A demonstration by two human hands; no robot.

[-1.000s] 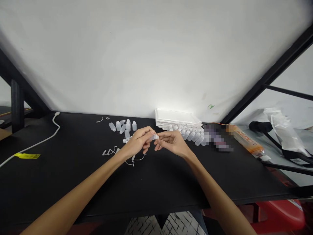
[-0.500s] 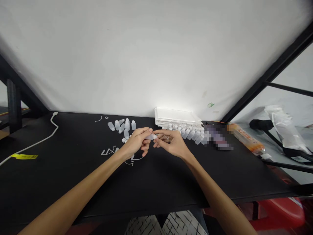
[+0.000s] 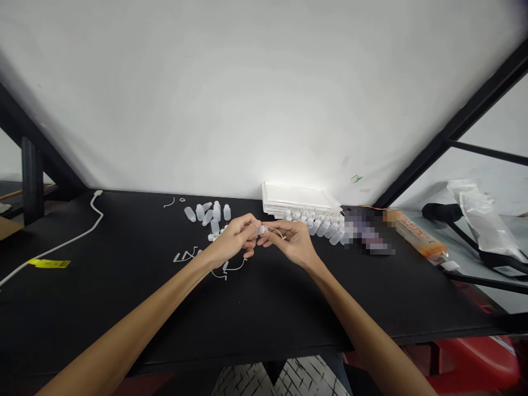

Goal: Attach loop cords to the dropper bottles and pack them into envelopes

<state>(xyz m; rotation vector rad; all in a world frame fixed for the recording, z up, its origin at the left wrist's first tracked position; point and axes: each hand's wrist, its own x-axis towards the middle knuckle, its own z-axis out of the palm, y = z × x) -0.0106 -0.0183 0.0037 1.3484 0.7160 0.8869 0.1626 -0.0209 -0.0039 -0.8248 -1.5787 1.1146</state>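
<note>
My left hand is closed around a small translucent plastic bottle, held on its side above the table with its neck to the right. The fingers of my right hand pinch at the neck, where a thin white tube runs out and curves over the palm. Fingers hide the exact join. Left of my hands, several loose bottles stand or lie, with white caps partly behind my left hand. Thin bent tubes lie beside my left wrist.
Several capped bottles lie in a row beside a stack of flat white pieces at the back. Further right are a blurred-out object and an orange package. A white cable with a yellow tag crosses the black table's left side.
The fingers of my right hand have closed in at the bottle's neck, and the curved white tube now shows more clearly over that hand. The view has shifted slightly.
</note>
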